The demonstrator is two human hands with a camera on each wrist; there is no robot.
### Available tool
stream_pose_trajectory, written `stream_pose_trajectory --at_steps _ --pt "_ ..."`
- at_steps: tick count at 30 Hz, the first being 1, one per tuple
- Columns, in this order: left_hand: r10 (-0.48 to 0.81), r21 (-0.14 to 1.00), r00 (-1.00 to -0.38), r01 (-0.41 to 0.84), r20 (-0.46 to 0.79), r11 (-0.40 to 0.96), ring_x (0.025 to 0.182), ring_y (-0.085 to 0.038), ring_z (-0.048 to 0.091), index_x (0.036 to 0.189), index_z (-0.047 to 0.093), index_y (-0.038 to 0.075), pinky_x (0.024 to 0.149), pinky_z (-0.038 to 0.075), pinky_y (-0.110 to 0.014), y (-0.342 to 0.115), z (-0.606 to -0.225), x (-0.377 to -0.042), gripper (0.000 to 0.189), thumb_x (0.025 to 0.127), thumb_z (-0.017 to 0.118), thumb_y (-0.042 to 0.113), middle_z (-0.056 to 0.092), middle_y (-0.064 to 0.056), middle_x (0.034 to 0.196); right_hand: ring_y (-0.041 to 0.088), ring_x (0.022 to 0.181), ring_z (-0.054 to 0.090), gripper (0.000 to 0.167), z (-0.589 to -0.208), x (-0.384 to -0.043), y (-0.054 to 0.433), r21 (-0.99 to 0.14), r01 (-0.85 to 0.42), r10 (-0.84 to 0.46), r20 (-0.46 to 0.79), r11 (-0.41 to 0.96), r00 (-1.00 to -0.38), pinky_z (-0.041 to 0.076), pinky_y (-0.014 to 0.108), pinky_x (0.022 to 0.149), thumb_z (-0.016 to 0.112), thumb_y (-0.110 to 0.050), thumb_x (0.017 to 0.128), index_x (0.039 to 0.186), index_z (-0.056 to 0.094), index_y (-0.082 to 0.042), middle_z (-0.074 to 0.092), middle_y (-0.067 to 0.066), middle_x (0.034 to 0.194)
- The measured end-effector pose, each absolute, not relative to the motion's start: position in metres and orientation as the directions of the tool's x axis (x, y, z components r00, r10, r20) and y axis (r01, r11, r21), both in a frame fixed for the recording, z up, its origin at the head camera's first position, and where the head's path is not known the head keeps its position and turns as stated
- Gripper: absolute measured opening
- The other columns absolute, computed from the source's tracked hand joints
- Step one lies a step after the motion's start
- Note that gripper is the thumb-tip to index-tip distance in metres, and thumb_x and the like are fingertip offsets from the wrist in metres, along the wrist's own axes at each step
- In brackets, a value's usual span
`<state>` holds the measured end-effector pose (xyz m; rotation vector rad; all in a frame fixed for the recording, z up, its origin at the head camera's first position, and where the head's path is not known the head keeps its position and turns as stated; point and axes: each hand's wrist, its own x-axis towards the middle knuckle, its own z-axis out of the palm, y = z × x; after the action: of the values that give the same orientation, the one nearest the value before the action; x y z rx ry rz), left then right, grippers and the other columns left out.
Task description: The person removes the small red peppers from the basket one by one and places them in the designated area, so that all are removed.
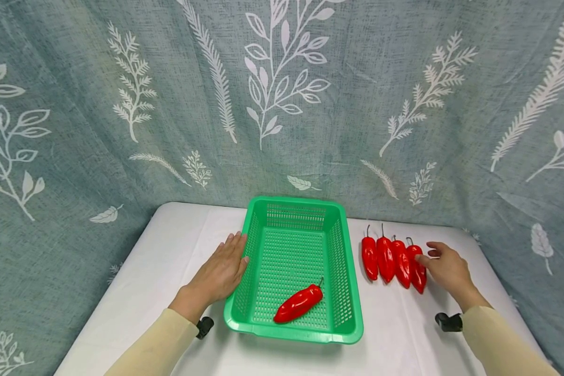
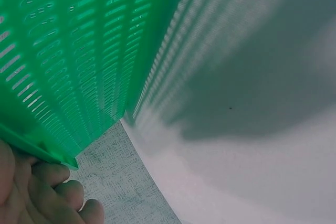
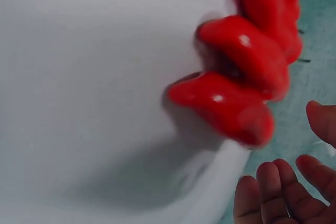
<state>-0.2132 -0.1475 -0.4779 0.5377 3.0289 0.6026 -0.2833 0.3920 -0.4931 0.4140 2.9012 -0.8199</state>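
A green plastic basket [image 1: 291,334] with slotted walls stands on the white table, and one red chili pepper [image 1: 298,304] lies in it near the front. My left hand [image 1: 223,269] rests its extended fingers along the basket's left rim; the left wrist view shows the fingertips beside the basket's edge [image 2: 58,161]. To the right of the basket, several red peppers [image 1: 385,259] lie side by side, stems pointing away. Over the rightmost pepper [image 1: 418,277] hovers my right hand [image 1: 451,269], thumb and fingers spread apart. In the right wrist view its fingers [image 3: 270,187] are apart from the nearest pepper [image 3: 220,106].
The table [image 1: 178,224] has a white cover. Behind it and along both sides hangs a grey-green curtain [image 1: 338,130] with white leaf prints. Black wrist cameras [image 1: 448,322] sit under both forearms.
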Motion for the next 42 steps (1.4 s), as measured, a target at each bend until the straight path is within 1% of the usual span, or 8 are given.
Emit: stream_pose_trajectory --at_steps 8,14,21,25,27,31,32,42 --pt "0.339 0.364 -0.939 0.336 0.059 0.869 0.162 -0.041 0.018 0.166 0.020 -0.005 0.131 0.022 -0.056 -0.147 -0.476 -0.213 0.063 0.116 0.036 0.031 0.023 -0.026 0.172 0.052 0.125 0.056 0.069 -0.467 -0.278 0.365 -0.515 0.174 0.152 -0.085 0.840 -0.985 0.063 0.055 0.087 0.067 -0.032 0.102 0.154 0.042 0.007 0.052 0.036 0.144" --pt "0.342 0.360 -0.938 0.337 0.052 0.870 0.162 -0.041 0.017 0.166 0.019 -0.005 0.131 0.022 -0.056 -0.147 -0.476 -0.212 0.064 0.116 0.036 0.031 0.021 -0.025 0.173 0.049 0.121 0.060 0.066 -0.438 -0.269 0.323 -0.534 -0.023 -0.016 0.019 0.845 -1.000 0.060 0.058 0.091 0.069 -0.032 0.102 0.152 0.047 0.005 0.059 0.032 0.140" --pt "0.342 0.362 -0.939 0.335 0.048 0.870 0.162 -0.040 0.016 0.166 0.019 -0.006 0.131 0.021 -0.056 -0.146 -0.475 -0.212 0.064 0.116 0.035 0.032 0.021 -0.025 0.173 0.041 0.118 0.065 0.059 -0.414 -0.256 0.267 -0.555 -0.205 -0.198 0.074 0.806 -0.978 0.058 0.058 0.094 0.073 -0.029 0.101 0.150 0.054 -0.002 0.065 0.023 0.137" --pt "0.340 0.363 -0.939 0.333 0.046 0.870 0.162 -0.040 0.016 0.166 0.019 -0.006 0.131 0.021 -0.056 -0.146 -0.475 -0.212 0.064 0.116 0.035 0.032 0.021 -0.025 0.173 0.034 0.107 0.070 0.055 -0.409 -0.252 0.236 -0.544 -0.305 -0.315 0.077 0.782 -0.946 0.061 0.052 0.084 0.074 -0.025 0.100 0.148 0.058 -0.004 0.067 0.020 0.135" --pt "0.340 0.365 -0.939 0.333 0.047 0.870 0.162 -0.041 0.017 0.166 0.019 -0.006 0.131 0.021 -0.056 -0.146 -0.476 -0.212 0.064 0.116 0.035 0.031 0.021 -0.026 0.173 0.033 0.108 0.070 0.054 -0.408 -0.251 0.220 -0.532 -0.348 -0.370 0.068 0.772 -0.926 0.062 0.050 0.083 0.075 -0.024 0.099 0.146 0.059 -0.004 0.067 0.019 0.136" --pt "0.339 0.367 -0.940 0.331 0.045 0.869 0.162 -0.042 0.017 0.166 0.018 -0.005 0.131 0.021 -0.057 -0.147 -0.477 -0.212 0.064 0.116 0.036 0.031 0.021 -0.025 0.173 0.030 0.110 0.069 0.054 -0.408 -0.248 0.189 -0.509 -0.429 -0.480 0.035 0.747 -0.877 0.062 0.047 0.086 0.077 -0.022 0.097 0.145 0.061 -0.005 0.067 0.015 0.138" --pt "0.337 0.370 -0.940 0.329 0.044 0.869 0.162 -0.042 0.017 0.166 0.018 -0.005 0.131 0.021 -0.057 -0.147 -0.477 -0.212 0.064 0.116 0.036 0.030 0.021 -0.025 0.173 0.032 0.118 0.067 0.054 -0.409 -0.248 0.181 -0.493 -0.456 -0.508 0.032 0.741 -0.861 0.060 0.047 0.094 0.078 -0.022 0.096 0.145 0.062 -0.006 0.067 0.013 0.139" --pt "0.335 0.363 -0.941 0.332 0.057 0.871 0.162 -0.042 0.018 0.165 0.021 -0.006 0.131 0.022 -0.056 -0.147 -0.476 -0.212 0.063 0.116 0.037 0.029 0.023 -0.026 0.172 0.029 0.121 0.068 0.057 -0.420 -0.249 0.135 -0.455 -0.581 -0.702 -0.154 0.675 -0.696 0.058 0.044 0.101 0.084 -0.022 0.092 0.145 0.064 -0.012 0.066 0.005 0.142"
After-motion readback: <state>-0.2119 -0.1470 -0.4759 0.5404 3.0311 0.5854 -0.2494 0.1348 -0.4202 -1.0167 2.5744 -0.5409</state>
